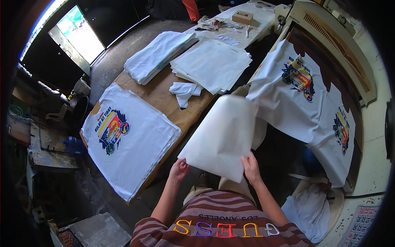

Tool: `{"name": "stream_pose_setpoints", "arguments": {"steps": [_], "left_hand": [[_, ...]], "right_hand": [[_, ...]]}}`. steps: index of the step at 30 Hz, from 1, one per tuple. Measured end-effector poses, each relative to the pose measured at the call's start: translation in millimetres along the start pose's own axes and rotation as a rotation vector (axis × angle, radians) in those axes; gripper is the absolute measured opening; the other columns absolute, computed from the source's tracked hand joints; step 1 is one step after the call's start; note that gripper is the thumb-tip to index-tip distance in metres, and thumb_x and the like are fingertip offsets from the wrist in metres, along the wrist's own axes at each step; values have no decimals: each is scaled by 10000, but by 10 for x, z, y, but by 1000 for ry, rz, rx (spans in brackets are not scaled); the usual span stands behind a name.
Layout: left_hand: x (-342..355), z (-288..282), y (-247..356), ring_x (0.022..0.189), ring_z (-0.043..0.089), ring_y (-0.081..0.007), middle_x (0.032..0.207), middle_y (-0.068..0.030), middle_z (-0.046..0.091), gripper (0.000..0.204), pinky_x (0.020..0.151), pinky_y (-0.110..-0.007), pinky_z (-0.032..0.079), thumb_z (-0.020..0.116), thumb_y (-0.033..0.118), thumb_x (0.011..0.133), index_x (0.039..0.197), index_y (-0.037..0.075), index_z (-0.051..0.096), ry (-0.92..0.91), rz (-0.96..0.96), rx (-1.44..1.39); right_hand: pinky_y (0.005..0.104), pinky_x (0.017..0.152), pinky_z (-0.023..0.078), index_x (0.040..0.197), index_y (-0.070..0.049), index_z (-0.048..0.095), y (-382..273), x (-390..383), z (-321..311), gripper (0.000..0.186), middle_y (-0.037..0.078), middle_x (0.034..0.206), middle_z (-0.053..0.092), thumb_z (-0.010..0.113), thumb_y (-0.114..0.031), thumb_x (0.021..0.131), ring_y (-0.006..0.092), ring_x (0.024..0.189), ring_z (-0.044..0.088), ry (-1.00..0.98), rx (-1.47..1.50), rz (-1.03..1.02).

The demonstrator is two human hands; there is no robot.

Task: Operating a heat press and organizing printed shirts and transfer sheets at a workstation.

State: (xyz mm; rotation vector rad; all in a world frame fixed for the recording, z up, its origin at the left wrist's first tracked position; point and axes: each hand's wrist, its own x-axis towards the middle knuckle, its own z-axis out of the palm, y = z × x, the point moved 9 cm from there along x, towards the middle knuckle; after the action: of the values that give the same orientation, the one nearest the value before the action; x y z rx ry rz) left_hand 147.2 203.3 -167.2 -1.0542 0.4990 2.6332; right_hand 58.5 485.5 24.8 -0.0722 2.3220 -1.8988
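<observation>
Between my hands I hold a large white paper sheet (pixel 222 133), curled and slightly blurred at its far end. My left hand (pixel 180 169) pinches its near left corner, and my right hand (pixel 251 168) grips its near right edge. To the right, two white printed shirt pieces (pixel 284 107) lie side by side on the brown bed of a heat press (pixel 329 45). On the left, a stack of white printed shirt pieces (pixel 140 144) rests on a brown-covered table (pixel 158 96). A pile of white sheets (pixel 212 64) lies farther back.
Beside the sheet pile are folded white fabric (pixel 154 55) and a small white scrap (pixel 185 91). A cardboard box (pixel 242 17) and scissors (pixel 201 29) sit at the table's far end. White cloth fills a container (pixel 337 197) at lower right. A blue jug (pixel 74 145) stands left.
</observation>
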Motion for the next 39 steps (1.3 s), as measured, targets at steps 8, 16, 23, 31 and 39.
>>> {"name": "stream_pose_setpoints", "arguments": {"steps": [8,16,23,31,39], "left_hand": [[30,1253,-69,703,525,-89,827,-11,563,384,598,-213,428,575,31,760,1118,109,458,-10,421,523],[1508,1769,-166,627,535,-105,770,-29,577,267,503,-234,423,575,44,764,1016,75,494,103,440,651],[2635,1563,-487,586,577,-163,701,-84,600,744,505,-292,451,613,64,681,1335,109,262,415,324,983],[2822,1619,-455,691,601,-307,736,-163,603,919,623,-364,479,644,104,625,1346,-4,83,570,434,1024],[2215,1138,-248,686,576,-282,777,-165,599,484,589,-348,467,571,160,703,1128,-31,440,562,403,1306]], "right_hand": [[204,531,380,875,-7,528,1323,-233,-840,81,14,650,532,489,-17,805,51,601,487,118,-350,303],[255,694,418,965,33,515,1888,919,-1385,169,110,854,587,497,-19,805,142,774,558,334,-59,307],[403,615,510,1093,-23,482,3033,1436,-1800,334,160,985,562,506,-144,783,257,773,602,339,-254,741],[427,735,492,1107,-45,462,2989,1646,-2056,411,221,1011,553,555,-181,731,332,881,587,234,-849,836],[430,812,441,1126,-86,443,2359,834,-1657,400,190,1061,548,543,-249,775,348,992,527,118,-899,842]]}}
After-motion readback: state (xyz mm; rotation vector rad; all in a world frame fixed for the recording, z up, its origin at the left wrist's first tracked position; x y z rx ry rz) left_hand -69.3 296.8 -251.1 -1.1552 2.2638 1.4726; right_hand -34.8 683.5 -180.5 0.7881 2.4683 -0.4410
